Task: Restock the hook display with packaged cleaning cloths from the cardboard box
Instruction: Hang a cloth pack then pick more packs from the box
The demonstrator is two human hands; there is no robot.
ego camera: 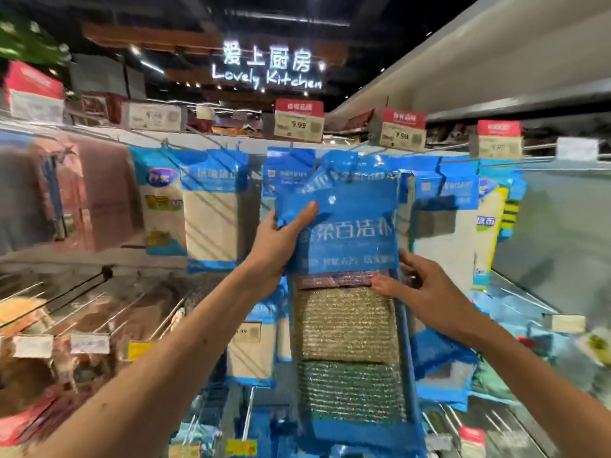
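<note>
Nearest you, the left forearm [158, 365] and right forearm [545, 385] rise from the bottom corners to 1 pack [347, 325], held upright in front of the top row of the display. Your left hand [277, 246] grips its upper left edge, thumb across the blue header and fingers curled behind. Your right hand [426, 292] pinches the right edge lower down, thumb on the front and fingers wrapping behind. This looks like the hanging step: the pack is lifted to hook height but seems not yet threaded. The small hole [331, 199] in the header sits below the wire hook [373, 152] that juts out under a price tag [401, 132]. Next you probably need to raise the pack, line that hole up with the hook's tip, and slide it back against the hung packs [211, 219]. The pack is a long flat rectangle of glossy, crinkly film, so expect the header to flop; keep it taut between both hands. Through its clear window you see 3 ribbed, woven cloths stacked purple, tan and green. The hooks are thin, stiff metal rods. No cardboard box is in view.
</note>
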